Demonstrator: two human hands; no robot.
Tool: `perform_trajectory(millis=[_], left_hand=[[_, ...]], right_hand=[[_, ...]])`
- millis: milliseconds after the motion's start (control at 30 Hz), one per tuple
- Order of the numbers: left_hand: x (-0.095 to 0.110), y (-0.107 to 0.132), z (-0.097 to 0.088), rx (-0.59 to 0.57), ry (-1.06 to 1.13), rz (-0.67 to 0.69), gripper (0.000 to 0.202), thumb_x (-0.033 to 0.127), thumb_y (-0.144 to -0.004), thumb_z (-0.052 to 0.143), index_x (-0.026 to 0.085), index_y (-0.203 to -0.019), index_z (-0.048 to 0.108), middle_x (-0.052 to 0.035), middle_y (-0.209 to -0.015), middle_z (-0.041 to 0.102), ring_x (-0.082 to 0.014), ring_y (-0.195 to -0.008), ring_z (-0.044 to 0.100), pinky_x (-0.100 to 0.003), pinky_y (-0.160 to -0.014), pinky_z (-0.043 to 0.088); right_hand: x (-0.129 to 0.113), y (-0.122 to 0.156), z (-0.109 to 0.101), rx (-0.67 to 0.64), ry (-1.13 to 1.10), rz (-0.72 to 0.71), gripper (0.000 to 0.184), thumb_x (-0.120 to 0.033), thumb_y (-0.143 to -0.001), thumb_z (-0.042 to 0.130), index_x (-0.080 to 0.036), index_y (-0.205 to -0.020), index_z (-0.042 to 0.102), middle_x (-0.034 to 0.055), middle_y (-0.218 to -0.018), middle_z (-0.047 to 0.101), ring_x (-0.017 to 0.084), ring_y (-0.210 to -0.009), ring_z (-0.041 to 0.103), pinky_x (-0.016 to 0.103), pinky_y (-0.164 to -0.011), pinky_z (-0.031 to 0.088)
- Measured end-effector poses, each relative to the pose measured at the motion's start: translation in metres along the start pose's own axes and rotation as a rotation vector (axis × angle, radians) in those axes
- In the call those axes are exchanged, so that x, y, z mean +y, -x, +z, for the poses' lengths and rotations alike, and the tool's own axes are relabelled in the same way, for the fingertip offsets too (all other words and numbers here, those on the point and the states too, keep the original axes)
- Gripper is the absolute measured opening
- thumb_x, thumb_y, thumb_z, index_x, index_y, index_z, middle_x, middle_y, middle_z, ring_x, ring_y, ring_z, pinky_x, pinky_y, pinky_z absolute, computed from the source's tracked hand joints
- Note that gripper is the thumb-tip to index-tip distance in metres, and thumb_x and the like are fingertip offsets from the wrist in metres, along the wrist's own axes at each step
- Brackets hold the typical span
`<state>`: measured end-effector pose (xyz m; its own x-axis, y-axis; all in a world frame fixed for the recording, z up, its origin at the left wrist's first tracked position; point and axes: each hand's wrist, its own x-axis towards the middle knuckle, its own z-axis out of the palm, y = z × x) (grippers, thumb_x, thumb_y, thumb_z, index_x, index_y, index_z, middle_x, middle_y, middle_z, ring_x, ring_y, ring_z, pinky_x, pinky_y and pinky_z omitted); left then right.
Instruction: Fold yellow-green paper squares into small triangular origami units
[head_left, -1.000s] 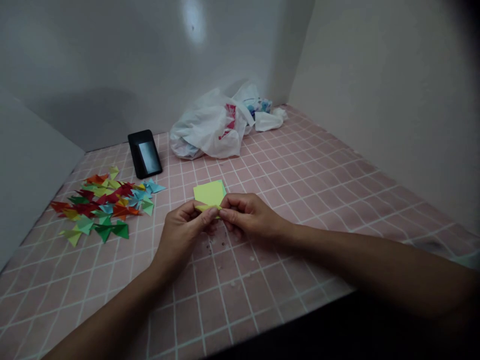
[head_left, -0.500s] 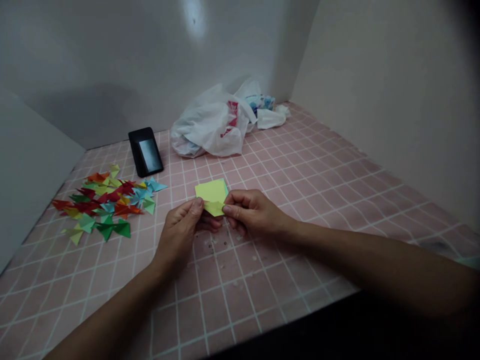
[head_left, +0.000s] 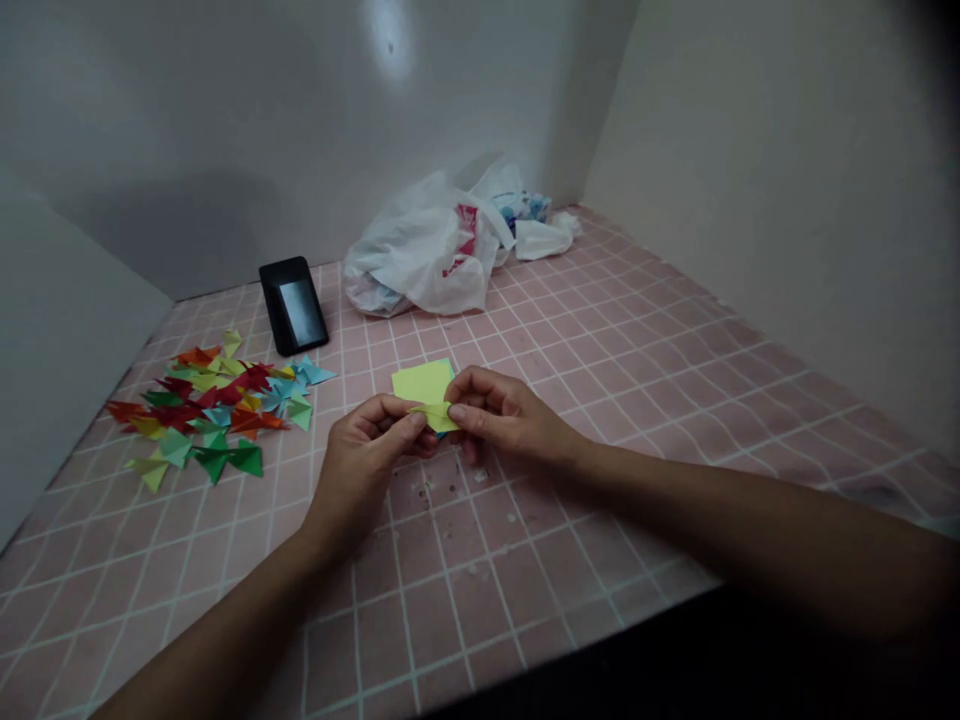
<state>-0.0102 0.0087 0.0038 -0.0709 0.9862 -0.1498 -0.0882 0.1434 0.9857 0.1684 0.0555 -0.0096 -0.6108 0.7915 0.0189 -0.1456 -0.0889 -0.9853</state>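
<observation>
Yellow folded paper (head_left: 431, 408) pinched between my left hand (head_left: 367, 460) and right hand (head_left: 506, 415); coloured paper triangles (head_left: 202, 415) lie left of both, a black phone (head_left: 293, 306) and white plastic bag (head_left: 420, 258) ahead.

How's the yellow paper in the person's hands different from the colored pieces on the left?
The yellow paper is one squarish sheet, the colored pieces a loose heap of small pointed shapes. The sheet is one colour; the pieces are red, green, blue, yellow and orange. The left hand and the right hand pinch the sheet, while the pieces lie on the pink tiled surface. Both are paper.
</observation>
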Motion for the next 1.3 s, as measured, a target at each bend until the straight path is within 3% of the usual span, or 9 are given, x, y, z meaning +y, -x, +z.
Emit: perform_trajectory(millis=[67,300,533,700,833,1000,1300], left_hand=[[-0.0019,0.0014,0.0013,-0.037,-0.049,0.003,0.01,0.026,-0.077,0.075,0.017,-0.08,0.072,-0.0006,-0.07,0.073,-0.013,-0.065,0.067,-0.024,-0.067,0.054],[-0.003,0.002,0.0016,-0.08,-0.108,-0.01,0.011,0.027,-0.08,0.072,0.018,-0.074,0.071,0.0007,-0.065,0.07,-0.0112,-0.061,0.063,-0.021,-0.061,0.05],[0.0008,0.003,0.0034,-0.066,-0.064,-0.053,0.013,0.026,-0.08,0.069,0.017,-0.071,0.069,0.0002,-0.066,0.069,-0.0107,-0.06,0.062,-0.02,-0.058,0.05],[0.0001,0.0035,0.0025,-0.068,-0.112,-0.007,0.013,0.023,-0.081,0.068,0.016,-0.07,0.069,-0.0004,-0.068,0.069,-0.0103,-0.059,0.062,-0.02,-0.059,0.051],[-0.0021,0.002,0.0022,-0.082,-0.079,0.049,0.008,0.023,-0.081,0.072,0.017,-0.083,0.069,0.0006,-0.074,0.07,-0.0105,-0.066,0.065,-0.021,-0.066,0.053],[-0.0049,0.0002,0.0042,-0.039,0.041,0.122,0.029,0.016,-0.073,0.079,0.02,-0.095,0.061,0.0036,-0.082,0.067,-0.011,-0.071,0.068,-0.023,-0.069,0.056],[-0.0065,-0.0001,0.0017,-0.087,0.036,0.021,0.017,0.022,-0.08,0.076,0.018,-0.094,0.067,0.0007,-0.079,0.071,-0.0098,-0.07,0.067,-0.02,-0.07,0.054]], right_hand=[[0.0014,-0.0004,-0.0006,-0.016,0.001,-0.033,0.017,-0.032,-0.088,0.063,-0.019,-0.093,0.054,-0.0062,-0.061,0.058,0.009,-0.047,0.053,0.02,-0.045,0.042],[0.0015,0.002,0.0017,0.077,0.112,0.003,0.009,-0.024,-0.085,0.061,-0.018,-0.081,0.055,-0.0062,-0.061,0.05,0.008,-0.048,0.045,0.021,-0.045,0.034],[-0.0001,0.0016,0.0011,0.093,0.261,-0.154,0.004,-0.022,-0.084,0.06,-0.018,-0.084,0.06,-0.0021,-0.074,0.055,0.011,-0.067,0.048,0.025,-0.06,0.037],[0.0007,0.0025,-0.0008,0.066,0.38,-0.266,0.004,-0.019,-0.087,0.057,-0.017,-0.086,0.061,0.0003,-0.083,0.061,0.013,-0.075,0.053,0.027,-0.068,0.04],[0.003,0.0023,-0.0002,0.094,0.334,-0.243,0.005,-0.02,-0.086,0.058,-0.018,-0.091,0.059,-0.0021,-0.077,0.056,0.011,-0.067,0.05,0.026,-0.062,0.038],[0.0015,0.0017,0.0011,0.111,0.236,-0.224,0.005,-0.018,-0.086,0.058,-0.019,-0.09,0.056,-0.0051,-0.071,0.051,0.009,-0.059,0.046,0.024,-0.056,0.035],[0.0021,0.002,-0.001,0.106,0.316,-0.221,0.005,-0.02,-0.088,0.058,-0.017,-0.092,0.06,-0.0028,-0.075,0.056,0.009,-0.062,0.047,0.025,-0.059,0.036]])
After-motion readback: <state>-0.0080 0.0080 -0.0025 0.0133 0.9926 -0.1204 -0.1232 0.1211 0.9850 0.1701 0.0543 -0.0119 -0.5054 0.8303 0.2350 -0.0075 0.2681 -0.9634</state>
